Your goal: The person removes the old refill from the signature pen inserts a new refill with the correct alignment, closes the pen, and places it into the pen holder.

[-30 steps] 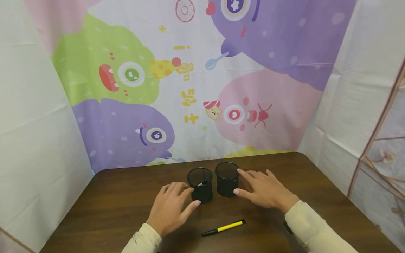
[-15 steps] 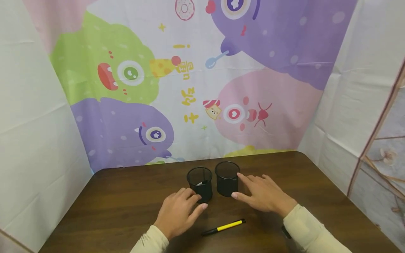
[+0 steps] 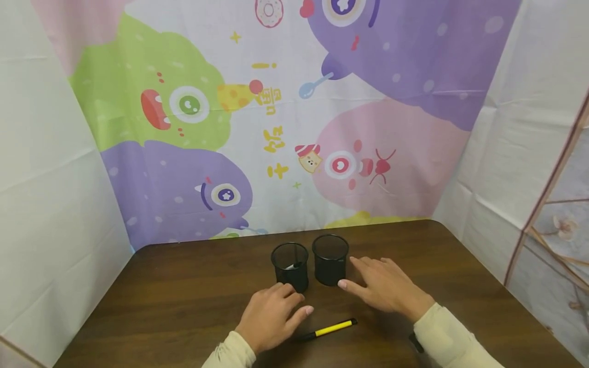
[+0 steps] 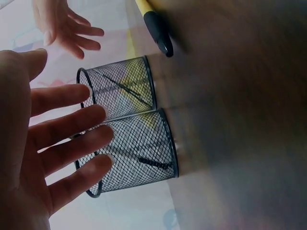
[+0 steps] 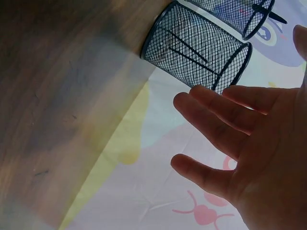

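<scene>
Two black mesh pen cups stand upright side by side on the brown table. Inside the left cup (image 3: 294,276) lies a dark pen-like thing with a pale part. My left hand (image 3: 271,317) hovers just in front of that cup, fingers spread and empty, its fingertips overlapping the cup in the left wrist view. Beside the right cup (image 3: 330,271) is my right hand (image 3: 384,283), its fingers loosely extended and holding nothing. A yellow and black marker (image 3: 333,327) lies on the table between the hands; the left thumb is near its black end (image 4: 159,36).
The wooden table (image 3: 184,296) ends at a cartoon-printed cloth (image 3: 285,204) behind the cups. White cloth walls (image 3: 46,179) rise on both sides. A dark object shows at the right sleeve cuff (image 3: 416,342).
My left hand has moved right and toward me, away from the left cup and closer to the marker. My right hand has drawn slightly back from the right cup. Cups and marker stay put.
</scene>
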Demonstrator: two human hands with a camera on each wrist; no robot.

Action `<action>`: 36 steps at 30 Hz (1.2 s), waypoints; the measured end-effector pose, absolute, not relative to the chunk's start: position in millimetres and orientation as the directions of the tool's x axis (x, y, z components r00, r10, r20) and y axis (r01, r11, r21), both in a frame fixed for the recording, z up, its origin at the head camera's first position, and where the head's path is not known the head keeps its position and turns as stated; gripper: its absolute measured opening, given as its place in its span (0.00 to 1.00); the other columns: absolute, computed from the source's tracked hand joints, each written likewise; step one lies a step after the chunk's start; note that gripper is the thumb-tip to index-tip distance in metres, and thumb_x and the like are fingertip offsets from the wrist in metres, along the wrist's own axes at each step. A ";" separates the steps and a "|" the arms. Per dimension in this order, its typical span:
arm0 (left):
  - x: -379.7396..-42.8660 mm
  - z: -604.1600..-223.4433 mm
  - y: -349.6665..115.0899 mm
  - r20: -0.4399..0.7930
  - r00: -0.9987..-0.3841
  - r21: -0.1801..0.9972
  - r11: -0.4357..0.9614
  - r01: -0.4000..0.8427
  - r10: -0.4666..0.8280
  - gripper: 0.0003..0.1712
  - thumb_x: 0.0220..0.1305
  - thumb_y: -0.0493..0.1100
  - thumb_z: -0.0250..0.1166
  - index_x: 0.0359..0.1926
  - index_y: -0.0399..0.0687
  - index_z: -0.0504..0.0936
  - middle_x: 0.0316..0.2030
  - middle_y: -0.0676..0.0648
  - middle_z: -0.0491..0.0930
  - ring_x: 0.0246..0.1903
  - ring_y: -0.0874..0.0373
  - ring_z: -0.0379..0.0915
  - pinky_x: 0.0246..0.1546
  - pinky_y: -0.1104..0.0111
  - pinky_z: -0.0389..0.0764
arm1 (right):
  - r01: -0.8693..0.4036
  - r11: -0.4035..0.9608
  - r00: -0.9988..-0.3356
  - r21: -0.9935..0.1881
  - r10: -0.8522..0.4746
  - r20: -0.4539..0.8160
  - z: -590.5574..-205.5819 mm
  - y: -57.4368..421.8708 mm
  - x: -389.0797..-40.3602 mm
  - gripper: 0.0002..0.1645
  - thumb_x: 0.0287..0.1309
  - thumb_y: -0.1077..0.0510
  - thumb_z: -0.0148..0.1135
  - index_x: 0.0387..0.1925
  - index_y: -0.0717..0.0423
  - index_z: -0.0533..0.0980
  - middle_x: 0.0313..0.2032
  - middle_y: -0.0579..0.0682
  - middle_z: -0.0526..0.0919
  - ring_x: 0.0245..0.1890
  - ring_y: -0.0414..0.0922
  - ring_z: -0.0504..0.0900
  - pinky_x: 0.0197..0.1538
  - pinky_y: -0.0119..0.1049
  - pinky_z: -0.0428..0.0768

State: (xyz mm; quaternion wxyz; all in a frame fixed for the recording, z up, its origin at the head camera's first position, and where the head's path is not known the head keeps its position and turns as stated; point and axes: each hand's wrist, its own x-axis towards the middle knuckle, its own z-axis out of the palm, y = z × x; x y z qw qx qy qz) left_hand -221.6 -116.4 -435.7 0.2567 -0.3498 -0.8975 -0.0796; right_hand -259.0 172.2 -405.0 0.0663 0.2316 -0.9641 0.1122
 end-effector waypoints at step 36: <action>-218.7 -440.2 -104.0 0.191 -0.746 0.109 0.741 0.662 0.638 0.12 0.57 0.60 0.73 0.30 0.62 0.86 0.25 0.64 0.76 0.22 0.72 0.68 0.19 0.74 0.70 | -0.554 0.808 -0.832 -0.203 -0.528 0.170 -417.9 156.2 -244.4 0.44 0.70 0.25 0.38 0.55 0.54 0.82 0.51 0.50 0.85 0.52 0.50 0.82 0.54 0.56 0.78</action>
